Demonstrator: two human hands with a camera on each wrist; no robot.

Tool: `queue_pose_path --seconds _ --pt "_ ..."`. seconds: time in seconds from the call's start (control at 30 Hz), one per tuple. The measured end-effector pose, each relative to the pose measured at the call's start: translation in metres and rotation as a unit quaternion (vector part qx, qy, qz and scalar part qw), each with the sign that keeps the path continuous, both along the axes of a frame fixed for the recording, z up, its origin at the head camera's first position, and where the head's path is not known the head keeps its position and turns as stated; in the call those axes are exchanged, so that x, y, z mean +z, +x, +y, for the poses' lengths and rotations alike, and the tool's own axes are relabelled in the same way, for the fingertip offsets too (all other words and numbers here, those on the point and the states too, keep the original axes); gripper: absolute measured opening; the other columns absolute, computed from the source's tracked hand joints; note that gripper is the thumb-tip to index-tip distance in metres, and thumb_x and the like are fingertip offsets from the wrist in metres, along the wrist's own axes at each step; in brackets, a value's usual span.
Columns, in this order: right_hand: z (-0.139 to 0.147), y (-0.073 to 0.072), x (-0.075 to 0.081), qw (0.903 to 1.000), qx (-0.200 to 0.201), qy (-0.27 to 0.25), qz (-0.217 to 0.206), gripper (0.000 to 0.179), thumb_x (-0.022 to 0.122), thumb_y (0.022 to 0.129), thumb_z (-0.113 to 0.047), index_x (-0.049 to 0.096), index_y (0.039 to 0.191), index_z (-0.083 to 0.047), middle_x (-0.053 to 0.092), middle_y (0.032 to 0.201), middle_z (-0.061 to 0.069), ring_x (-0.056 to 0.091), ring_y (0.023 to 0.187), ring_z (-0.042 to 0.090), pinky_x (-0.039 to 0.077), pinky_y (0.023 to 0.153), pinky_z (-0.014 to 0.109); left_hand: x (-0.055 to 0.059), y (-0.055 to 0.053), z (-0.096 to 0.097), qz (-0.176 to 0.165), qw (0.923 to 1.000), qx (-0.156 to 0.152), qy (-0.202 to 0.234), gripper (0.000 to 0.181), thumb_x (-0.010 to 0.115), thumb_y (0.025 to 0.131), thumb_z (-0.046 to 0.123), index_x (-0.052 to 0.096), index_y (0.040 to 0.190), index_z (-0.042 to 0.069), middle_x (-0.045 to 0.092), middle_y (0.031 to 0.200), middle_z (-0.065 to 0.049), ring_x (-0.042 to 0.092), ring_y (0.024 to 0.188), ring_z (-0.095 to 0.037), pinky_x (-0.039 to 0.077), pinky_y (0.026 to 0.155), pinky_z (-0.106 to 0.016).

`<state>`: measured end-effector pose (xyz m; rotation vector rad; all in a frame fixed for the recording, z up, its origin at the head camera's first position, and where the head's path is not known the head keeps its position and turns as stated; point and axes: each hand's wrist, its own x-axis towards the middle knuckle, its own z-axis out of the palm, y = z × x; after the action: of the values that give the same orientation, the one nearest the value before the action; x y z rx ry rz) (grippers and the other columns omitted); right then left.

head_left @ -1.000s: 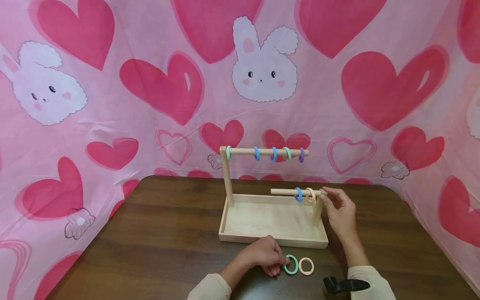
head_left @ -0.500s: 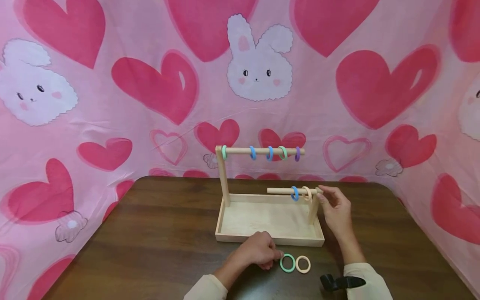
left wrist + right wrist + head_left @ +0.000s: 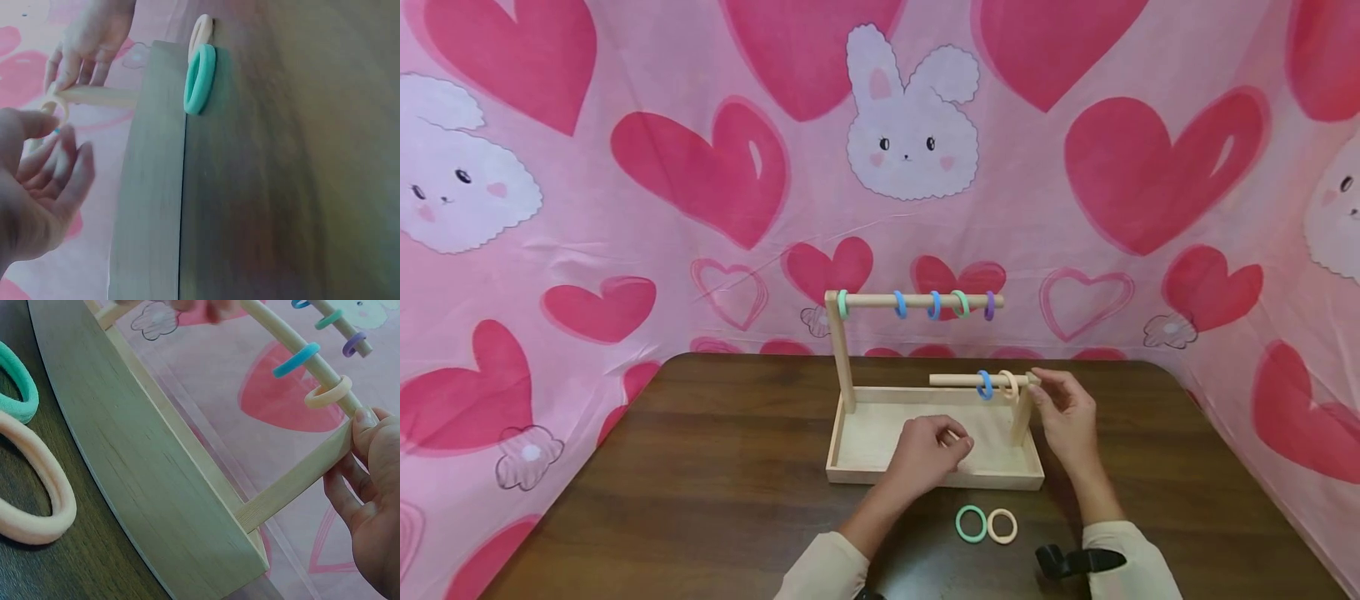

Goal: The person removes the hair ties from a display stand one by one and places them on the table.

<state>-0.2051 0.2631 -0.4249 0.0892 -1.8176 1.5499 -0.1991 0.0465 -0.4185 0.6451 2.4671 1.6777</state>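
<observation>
My right hand (image 3: 1070, 425) pinches the wooden stand (image 3: 294, 475) at its lower right corner, where the short rod (image 3: 955, 380) meets its post. A blue hair tie (image 3: 296, 360) and a peach hair tie (image 3: 329, 392) hang on that rod. My left hand (image 3: 927, 454) is raised over the stand's tray (image 3: 868, 437), fingers loosely bent. In the left wrist view its thumb and fingers are apart with nothing between them. On the table in front of the tray lie a green hair tie (image 3: 971, 524) and another peach hair tie (image 3: 1002, 527), side by side.
The taller rod (image 3: 917, 300) at the back left carries several hair ties, with a purple one (image 3: 989, 306) near its free end. A brown wooden table (image 3: 715, 467) lies under everything. A pink cloth (image 3: 737, 217) with hearts and rabbits hangs behind.
My left hand has left the green hair tie on the table and risen up over the tray. The right hand keeps its grip on the stand. The head view has shifted slightly.
</observation>
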Motion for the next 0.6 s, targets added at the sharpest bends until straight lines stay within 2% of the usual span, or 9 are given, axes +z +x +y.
queue_pose_path --seconds 0.17,0.37,0.6 --pt "0.0 0.0 0.001 1.0 -0.004 0.007 -0.003 0.021 0.063 0.088 0.017 0.063 0.109 0.019 0.067 0.094 -0.033 0.063 0.088 -0.016 0.05 0.078 0.004 0.003 -0.009 0.015 0.066 0.995 0.066 0.035 0.008 0.073 0.088 0.015 0.077 0.088 0.007 0.073 0.073 -0.009 0.053 0.057 0.003 0.046 0.055 -0.016" --pt "-0.002 -0.001 0.0 0.9998 -0.001 0.01 -0.017 0.022 0.064 0.089 0.015 0.063 0.111 0.018 0.066 0.093 -0.033 0.064 0.089 -0.013 0.05 0.078 0.004 0.002 -0.015 0.026 0.089 0.9882 0.096 0.078 0.009 0.074 0.086 0.013 0.076 0.091 0.005 0.074 0.073 -0.01 0.054 0.057 0.005 0.048 0.055 -0.014" --pt "0.001 0.0 -0.001 0.9997 -0.01 0.014 -0.016 0.022 0.065 0.089 0.014 0.064 0.111 0.017 0.066 0.093 -0.034 0.063 0.09 -0.015 0.05 0.08 0.004 0.002 -0.019 0.036 0.149 0.9764 0.127 0.092 0.011 0.078 0.084 0.013 0.076 0.09 0.004 0.073 0.07 -0.009 0.057 0.058 0.005 0.05 0.057 -0.013"
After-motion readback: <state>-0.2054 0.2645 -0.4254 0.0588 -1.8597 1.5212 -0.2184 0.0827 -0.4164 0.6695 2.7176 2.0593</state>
